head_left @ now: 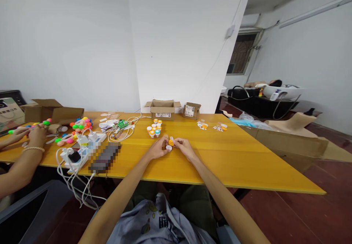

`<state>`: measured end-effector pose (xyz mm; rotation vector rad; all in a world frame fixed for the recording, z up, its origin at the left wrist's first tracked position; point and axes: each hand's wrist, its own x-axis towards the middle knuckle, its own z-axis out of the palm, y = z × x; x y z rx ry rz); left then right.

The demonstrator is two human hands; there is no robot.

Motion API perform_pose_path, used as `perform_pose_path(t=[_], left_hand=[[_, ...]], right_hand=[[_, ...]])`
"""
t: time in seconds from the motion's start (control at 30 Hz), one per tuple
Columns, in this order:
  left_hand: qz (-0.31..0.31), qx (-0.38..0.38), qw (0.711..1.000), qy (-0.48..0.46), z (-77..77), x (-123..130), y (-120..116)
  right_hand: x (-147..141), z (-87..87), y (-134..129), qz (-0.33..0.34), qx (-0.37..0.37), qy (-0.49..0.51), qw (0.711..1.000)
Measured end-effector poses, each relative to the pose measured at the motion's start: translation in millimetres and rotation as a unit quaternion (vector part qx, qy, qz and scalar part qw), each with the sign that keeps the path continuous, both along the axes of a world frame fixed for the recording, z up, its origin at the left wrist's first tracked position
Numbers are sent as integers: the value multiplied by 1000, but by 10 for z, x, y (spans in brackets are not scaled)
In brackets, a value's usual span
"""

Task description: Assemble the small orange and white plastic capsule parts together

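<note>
My left hand point(159, 148) is at the middle of the yellow table point(220, 163), its fingers curled beside a small round white piece point(168, 147). My right hand point(184, 147) pinches a small orange lid point(171, 142) between thumb and finger. The left fingertips come close to the lid; whether they grip anything is too small to tell. Just behind the left hand stand several small white jars with orange or blue lids point(153, 128). Farther right lie loose orange and white parts in two small piles point(203, 126).
Two cardboard boxes, one open point(162, 114) and a smaller one point(191, 111), stand at the back edge. At left are a power strip point(93, 145), cables, a blurred dark device and colorful balls point(79, 125). Another person's hands point(37, 136) work at far left.
</note>
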<state>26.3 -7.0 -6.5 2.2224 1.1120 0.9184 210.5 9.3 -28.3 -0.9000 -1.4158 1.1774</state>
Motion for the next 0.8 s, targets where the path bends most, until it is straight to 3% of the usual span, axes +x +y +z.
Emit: perform_pose_path(t=[0.43,0.8], left_hand=[[4,-5,1000,-1,-2,2,6],[-12,-8,999,-32,3,12,-12]], right_hand=[[-6,55,-66,-9,44,-45,998],[-18,25,-91,8,170,-124,978]])
